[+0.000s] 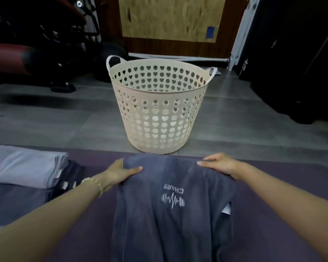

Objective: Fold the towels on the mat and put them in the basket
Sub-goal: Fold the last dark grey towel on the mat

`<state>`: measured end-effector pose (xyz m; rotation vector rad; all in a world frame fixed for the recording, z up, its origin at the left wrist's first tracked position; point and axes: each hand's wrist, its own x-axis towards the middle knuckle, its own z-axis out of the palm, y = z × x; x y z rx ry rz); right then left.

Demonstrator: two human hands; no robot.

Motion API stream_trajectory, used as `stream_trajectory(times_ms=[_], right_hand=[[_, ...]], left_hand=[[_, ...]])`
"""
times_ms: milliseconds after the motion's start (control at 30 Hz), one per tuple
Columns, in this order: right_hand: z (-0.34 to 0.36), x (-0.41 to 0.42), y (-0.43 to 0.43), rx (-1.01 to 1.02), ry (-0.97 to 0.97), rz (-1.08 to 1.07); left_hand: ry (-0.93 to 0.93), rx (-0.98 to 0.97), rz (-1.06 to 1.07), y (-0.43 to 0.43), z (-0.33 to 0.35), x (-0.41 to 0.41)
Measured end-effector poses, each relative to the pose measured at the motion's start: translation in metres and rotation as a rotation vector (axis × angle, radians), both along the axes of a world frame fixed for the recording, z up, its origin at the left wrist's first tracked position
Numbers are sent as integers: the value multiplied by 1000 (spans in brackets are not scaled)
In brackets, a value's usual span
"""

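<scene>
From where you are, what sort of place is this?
Probably a gym or home workout room: red-and-black padded exercise equipment stands at the back left, a purple mat lies on the floor, and the grey towel bears a barbell logo.

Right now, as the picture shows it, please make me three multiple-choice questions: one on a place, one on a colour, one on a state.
1. Where does the basket stand? A on the floor just beyond the mat; B on the mat; C held in the air.
2. What colour is the logo towel? A white; B yellow; C dark grey.
3. How is this towel? A in the basket; B gripped by left hand and right hand; C lying untouched.
Answers: 1 A, its base rests on grey planks. 2 C, the cloth is dark grey and only the logo is white. 3 B, both hands grip its far edge.
</scene>
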<state>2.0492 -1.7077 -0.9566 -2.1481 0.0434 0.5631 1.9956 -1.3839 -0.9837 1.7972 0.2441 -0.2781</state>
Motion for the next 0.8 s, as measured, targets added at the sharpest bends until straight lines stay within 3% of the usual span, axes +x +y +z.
stream_trajectory(times_ms=[67, 133, 200, 333, 467, 533, 633, 733, 800], right_hand=[[-19, 25, 1, 51, -252, -210], [-35, 41, 0, 45, -385, -358], [-54, 33, 1, -56, -378, -347], [-99, -37, -2, -51, -292, -190], [-132, -125, -12, 67, 129, -231], [-142, -158, -15, 51, 346, -218], [-148, -185, -14, 37, 437, -249], [-145, -194, -9, 93, 485, -304], [-142, -201, -4, 208, 639, -272]], left_hand=[[-80, 10, 188, 9, -19, 23], [-129, 30, 328, 13, -32, 34], [-75, 153, 369, 15, -48, 32], [54, 324, 174, 7, -84, -22], [339, 405, -253, 8, -115, -93], [469, 473, -370, 8, -123, -120], [536, 408, -319, 0, -130, -146], [598, 160, -159, -5, -123, -156], [700, 21, -275, -4, -114, -162]])
